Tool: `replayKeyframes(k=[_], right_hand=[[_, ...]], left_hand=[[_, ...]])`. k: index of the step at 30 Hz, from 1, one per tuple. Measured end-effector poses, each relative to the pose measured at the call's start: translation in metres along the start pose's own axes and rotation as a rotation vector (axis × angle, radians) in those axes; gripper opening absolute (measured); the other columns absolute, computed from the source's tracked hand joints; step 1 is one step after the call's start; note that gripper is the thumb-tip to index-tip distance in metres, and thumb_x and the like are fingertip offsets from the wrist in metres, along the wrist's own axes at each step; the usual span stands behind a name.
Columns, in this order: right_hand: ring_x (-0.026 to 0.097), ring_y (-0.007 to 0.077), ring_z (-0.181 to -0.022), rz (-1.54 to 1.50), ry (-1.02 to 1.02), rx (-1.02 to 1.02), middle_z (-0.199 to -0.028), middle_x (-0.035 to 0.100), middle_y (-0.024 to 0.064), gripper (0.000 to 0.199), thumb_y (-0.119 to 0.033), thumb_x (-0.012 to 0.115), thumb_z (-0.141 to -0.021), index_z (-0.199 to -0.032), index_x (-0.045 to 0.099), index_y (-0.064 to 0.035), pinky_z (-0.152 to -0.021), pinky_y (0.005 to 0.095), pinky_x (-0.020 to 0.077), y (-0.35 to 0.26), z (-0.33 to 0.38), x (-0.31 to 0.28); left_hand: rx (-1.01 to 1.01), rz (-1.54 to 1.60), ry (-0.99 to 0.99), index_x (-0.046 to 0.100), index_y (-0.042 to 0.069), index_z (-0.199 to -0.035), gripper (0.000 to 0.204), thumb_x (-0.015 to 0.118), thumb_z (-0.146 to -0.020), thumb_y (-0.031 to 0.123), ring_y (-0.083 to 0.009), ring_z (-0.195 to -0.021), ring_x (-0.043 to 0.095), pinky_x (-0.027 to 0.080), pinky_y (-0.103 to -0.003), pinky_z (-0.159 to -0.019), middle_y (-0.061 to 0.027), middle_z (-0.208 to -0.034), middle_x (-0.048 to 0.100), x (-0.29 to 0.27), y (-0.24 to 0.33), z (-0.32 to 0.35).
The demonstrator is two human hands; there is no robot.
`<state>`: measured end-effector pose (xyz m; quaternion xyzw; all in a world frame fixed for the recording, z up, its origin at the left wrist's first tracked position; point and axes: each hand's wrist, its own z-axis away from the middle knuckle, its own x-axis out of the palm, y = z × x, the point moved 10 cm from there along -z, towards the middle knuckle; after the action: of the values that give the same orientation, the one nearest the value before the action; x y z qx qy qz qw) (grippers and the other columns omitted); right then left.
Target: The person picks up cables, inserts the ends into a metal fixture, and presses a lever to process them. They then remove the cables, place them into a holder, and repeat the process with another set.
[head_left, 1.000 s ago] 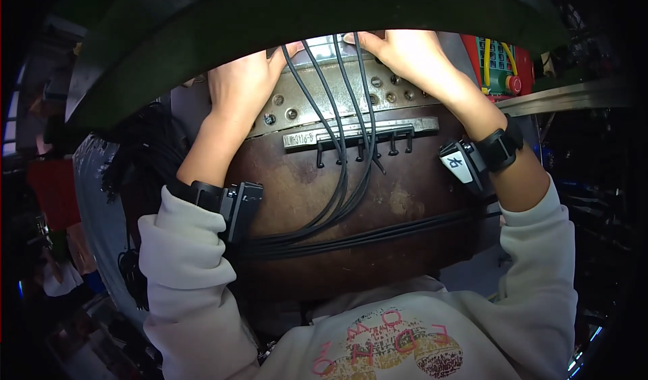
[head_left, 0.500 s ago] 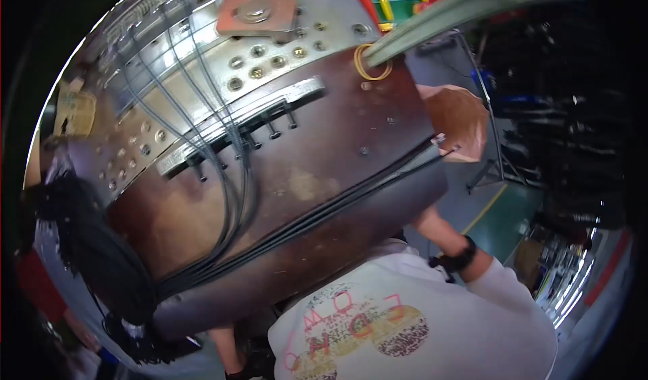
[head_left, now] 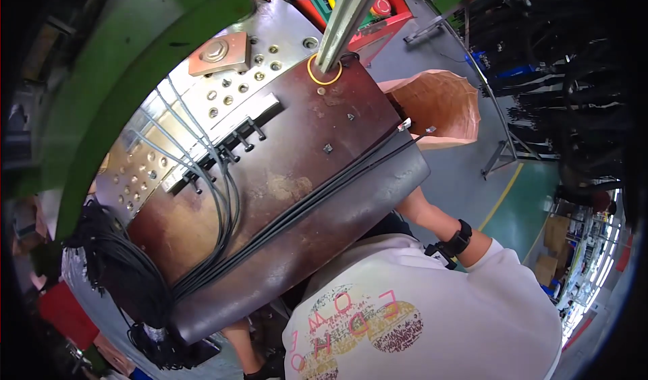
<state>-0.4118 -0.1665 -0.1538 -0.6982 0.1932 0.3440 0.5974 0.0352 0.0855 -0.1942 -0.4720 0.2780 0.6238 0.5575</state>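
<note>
Reaching Under a Cable Board

Leaning in close, the person's right forearm, strapped with a black wristband, passes under the brown board; both hands are hidden, so their grip cannot be told. Black cables run across the board toward a metal pegged plate. Beyond sits a tan bin.

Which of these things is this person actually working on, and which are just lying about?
In use, as far as I can judge:
- cables laid across the bench
- brown board beneath them
- drilled metal plate with pegs
- cable bundle hanging at the left

Just lying about:
- pink bin
- cardboard boxes far right
- red button

Both hands are out of sight.
</note>
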Motion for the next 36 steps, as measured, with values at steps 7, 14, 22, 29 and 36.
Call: replayKeyframes(k=[7, 14, 22, 29, 36], right_hand=[[0.06, 0.0349, -0.099, -0.026, 0.062, -0.018, -0.103, 0.063, 0.0172, 0.026, -0.01, 0.071, -0.078, -0.101, 0.063, -0.0011, -0.083, 0.0415, 0.0489, -0.001, -0.007, 0.004], [0.066, 0.0284, -0.094, 0.255, -0.974, 0.171, -0.106, 0.068, 0.0151, 0.033, -0.034, 0.066, -0.087, -0.104, 0.068, -0.006, -0.08, 0.0416, 0.0534, -0.082, -0.003, -0.018], [0.042, 0.0286, -0.133, 0.451, -0.24, -0.493, -0.142, 0.047, 0.0158, 0.082, -0.048, 0.072, -0.072, -0.133, 0.049, 0.0017, -0.11, 0.0533, 0.0261, -0.169, -0.081, -0.022], [0.052, 0.028, -0.123, 0.521, 0.068, -0.541, -0.116, 0.064, 0.0124, 0.048, -0.026, 0.074, -0.077, -0.117, 0.061, -0.0029, -0.103, 0.0408, 0.0397, -0.173, -0.114, -0.06], [0.062, 0.0217, -0.092, 0.246, -0.039, -1.137, -0.099, 0.063, 0.0047, 0.028, -0.023, 0.066, -0.077, -0.103, 0.063, -0.0105, -0.083, 0.0345, 0.0502, -0.252, -0.16, 0.038]], left_hand=[[0.043, -0.03, 0.028, 0.062, 0.005, -0.124, 0.037, 0.054, -0.095, 0.028, -0.0349, -0.106, 0.062, 0.047, -0.044, -0.095, -0.018, -0.119, 0.064, -0.017, 0.017, -0.008], [0.328, 0.76, -0.654, 0.066, 0.004, -0.117, 0.031, 0.059, -0.092, 0.022, -0.0351, -0.09, 0.067, 0.052, -0.042, -0.082, -0.0183, -0.106, 0.068, -0.13, 0.101, 0.011], [0.74, 0.335, 0.461, 0.054, -0.003, -0.13, 0.056, 0.069, -0.081, 0.022, -0.0356, -0.124, 0.051, 0.043, -0.044, -0.103, -0.0194, -0.135, 0.052, -0.282, 0.207, -0.061], [0.735, 0.111, 0.827, 0.066, -0.005, -0.104, 0.029, 0.064, -0.078, 0.008, -0.0171, -0.073, 0.053, 0.041, -0.027, -0.057, -0.0143, -0.112, 0.063, -0.288, 0.238, -0.059], [0.703, 0.521, 0.346, 0.057, 0.004, -0.091, 0.017, 0.066, -0.077, 0.01, -0.0262, -0.067, 0.061, 0.047, -0.036, -0.054, -0.0107, -0.094, 0.063, -0.284, 0.231, -0.072]])
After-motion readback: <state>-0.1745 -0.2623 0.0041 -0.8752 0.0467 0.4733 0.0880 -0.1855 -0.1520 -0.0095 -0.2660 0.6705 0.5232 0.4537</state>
